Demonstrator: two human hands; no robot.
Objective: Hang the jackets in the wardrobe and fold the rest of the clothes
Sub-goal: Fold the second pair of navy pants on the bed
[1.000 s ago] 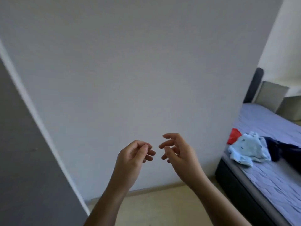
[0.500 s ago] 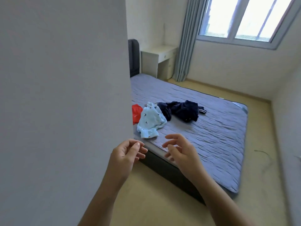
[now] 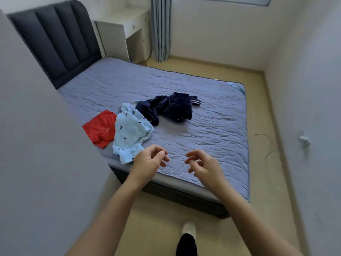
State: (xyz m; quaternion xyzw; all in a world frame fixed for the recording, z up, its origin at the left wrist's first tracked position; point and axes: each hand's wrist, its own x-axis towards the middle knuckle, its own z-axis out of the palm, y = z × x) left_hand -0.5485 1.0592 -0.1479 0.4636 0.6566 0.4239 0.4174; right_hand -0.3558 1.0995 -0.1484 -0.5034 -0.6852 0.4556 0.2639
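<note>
Bed edge (image 3: 184, 182): blue garment (image 3: 129, 137) just beside left hand (image 3: 147, 162).

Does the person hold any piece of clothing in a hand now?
No, the left hand and the right hand are both empty, with fingers loosely curled, above the bed.

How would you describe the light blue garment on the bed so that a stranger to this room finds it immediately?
On the lilac quilted bed, three garments lie near the left front edge. The light blue garment is the crumpled middle one, between flat red shorts on its left and a navy garment behind it. It alone is pale, printed with small dark birds.
</note>
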